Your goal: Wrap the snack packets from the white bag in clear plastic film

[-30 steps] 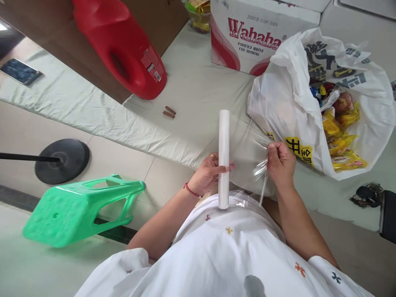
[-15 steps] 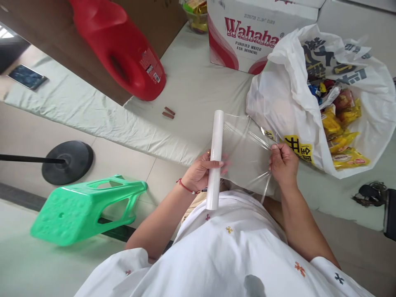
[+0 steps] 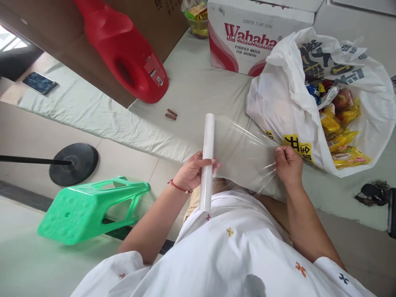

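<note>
My left hand [image 3: 194,171] is closed around the lower half of a roll of plastic wrap [image 3: 208,140], its thumb across the front. A sheet of clear plastic film [image 3: 244,152] stretches from the roll to my right hand [image 3: 288,164], which pinches its free end in a closed grip. The film is creased where it gathers toward the right fingers. Just beyond my right hand stands a white plastic bag [image 3: 275,95] with several yellow snack packets [image 3: 343,140] inside.
A red jug [image 3: 136,62] and a Wahaha carton [image 3: 238,41] stand at the back. Two small brown strips [image 3: 170,114] lie on the cloth-covered table [image 3: 198,90]. A green stool [image 3: 71,210] is on the left, a phone [image 3: 39,82] at the far left, keys [image 3: 373,193] at the right.
My hands have moved farther apart, the left going left with the roll and the right slightly right. More film now spans between them.
</note>
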`<act>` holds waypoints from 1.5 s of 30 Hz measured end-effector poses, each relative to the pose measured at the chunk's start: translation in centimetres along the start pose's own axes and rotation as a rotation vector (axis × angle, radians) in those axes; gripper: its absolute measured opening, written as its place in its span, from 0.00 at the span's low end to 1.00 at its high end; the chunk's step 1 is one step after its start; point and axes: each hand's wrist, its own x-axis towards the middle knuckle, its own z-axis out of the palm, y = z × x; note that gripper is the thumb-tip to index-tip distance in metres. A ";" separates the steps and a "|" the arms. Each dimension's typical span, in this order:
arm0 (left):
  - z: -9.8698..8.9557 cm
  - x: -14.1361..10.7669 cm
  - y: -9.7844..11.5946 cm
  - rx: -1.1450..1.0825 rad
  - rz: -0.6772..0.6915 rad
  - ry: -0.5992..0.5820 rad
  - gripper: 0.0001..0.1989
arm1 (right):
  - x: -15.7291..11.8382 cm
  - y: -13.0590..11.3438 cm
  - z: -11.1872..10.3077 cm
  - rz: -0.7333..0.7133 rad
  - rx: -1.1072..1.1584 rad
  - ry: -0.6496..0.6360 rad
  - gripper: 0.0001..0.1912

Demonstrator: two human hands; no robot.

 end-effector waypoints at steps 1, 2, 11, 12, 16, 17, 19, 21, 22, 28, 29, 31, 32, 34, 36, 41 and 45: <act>-0.3 0.0 0.2 0.031 0.010 0.012 0.23 | 0.1 0.1 -0.2 -0.003 -0.009 0.007 0.19; -0.7 0.0 0.4 0.056 0.011 0.024 0.22 | 0.2 0.2 -0.5 -0.002 -0.019 0.010 0.19; -2.3 -0.5 0.8 0.061 0.024 0.011 0.21 | 1.0 1.2 -1.9 -0.017 -0.094 0.018 0.19; -2.3 -0.6 0.9 0.084 0.055 0.027 0.23 | 1.1 1.3 -2.1 -0.019 -0.103 0.023 0.19; -3.0 -0.7 1.6 0.147 0.077 0.121 0.21 | 1.5 1.9 -2.6 -0.018 -0.177 0.035 0.21; -3.1 -0.7 1.7 0.152 0.052 0.131 0.20 | 1.6 2.0 -2.7 -0.025 -0.209 0.040 0.21; -3.3 -0.8 1.7 0.137 0.027 0.128 0.18 | 1.9 2.4 -3.0 -0.053 -0.276 0.043 0.21; -3.4 -0.8 1.7 0.146 0.044 0.114 0.20 | 2.1 2.7 -3.2 -0.086 -0.331 0.045 0.21; -3.4 -0.7 1.6 0.172 0.069 0.113 0.21 | 2.3 2.9 -3.4 -0.098 -0.357 0.047 0.21; -3.4 0.9 1.9 0.867 0.354 0.437 0.17 | 3.2 4.5 -3.8 -0.217 -0.595 0.075 0.24; -3.3 1.1 2.0 1.078 0.378 0.515 0.16 | 3.2 4.8 -3.8 -0.244 -0.641 0.084 0.24; -2.8 1.5 2.1 1.412 0.389 0.641 0.16 | 3.0 5.4 -3.5 -0.282 -0.718 0.090 0.25; -2.6 1.6 2.2 1.514 0.377 0.683 0.19 | 2.9 5.5 -3.4 -0.289 -0.744 0.084 0.25; -2.2 1.7 2.2 1.642 0.348 0.713 0.27 | 2.4 5.6 -3.2 -0.282 -0.765 0.071 0.25; -2.1 1.6 2.2 1.747 0.327 0.693 0.30 | 2.1 5.5 -3.3 -0.251 -0.738 0.064 0.24; -2.4 1.5 1.9 1.866 0.335 0.684 0.28 | 1.9 5.1 -5.5 0.043 -0.498 -0.109 0.23; -2.5 1.4 2.0 1.883 0.347 0.651 0.25 | 1.0 3.7 -7.7 0.140 -0.403 -0.052 0.23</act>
